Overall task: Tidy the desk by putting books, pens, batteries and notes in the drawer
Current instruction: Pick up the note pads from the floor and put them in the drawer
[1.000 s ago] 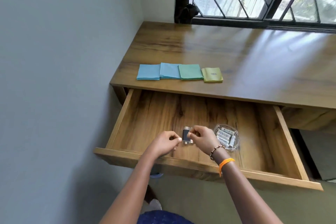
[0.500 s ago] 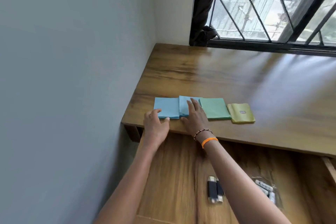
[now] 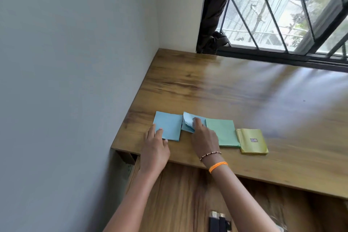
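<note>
A grey wall [image 3: 66,81] fills the left side of the view, and the wooden bench [image 3: 235,90] butts against it. Near the bench's front edge lies a row of four sticky-note pads. The leftmost is the light blue pad [image 3: 169,125], lying flat. The left hand [image 3: 155,149] rests at its near left corner: the fingers [image 3: 159,133] are nearly straight and lie on the corner and along the pad's left edge, gripping nothing. Just to the right, touching the first pad, is the second blue pad [image 3: 188,123], whose upper sheets are lifted and fanned at the near edge. The right hand [image 3: 204,139] is on this pad with its fingertips bent down onto the ruffled sheets; whether the thumb is under the sheets to pinch them cannot be told, since the hand hides it. The wrist carries a beaded bracelet [image 3: 210,154] and an orange band [image 3: 218,166]. Partly under the right hand lies the green pad [image 3: 224,133], flat and touching the second blue pad. Just beside it is the yellow pad [image 3: 252,141], with a small label on top, set a little nearer the front edge than the others. Below the bench edge the drawer [image 3: 180,194] stands open, and dark batteries [image 3: 218,222] lie on its floor at the bottom of the view. Behind the bench, at the upper right, a dark curtain [image 3: 216,15] hangs knotted beside the barred window [image 3: 282,15].
</note>
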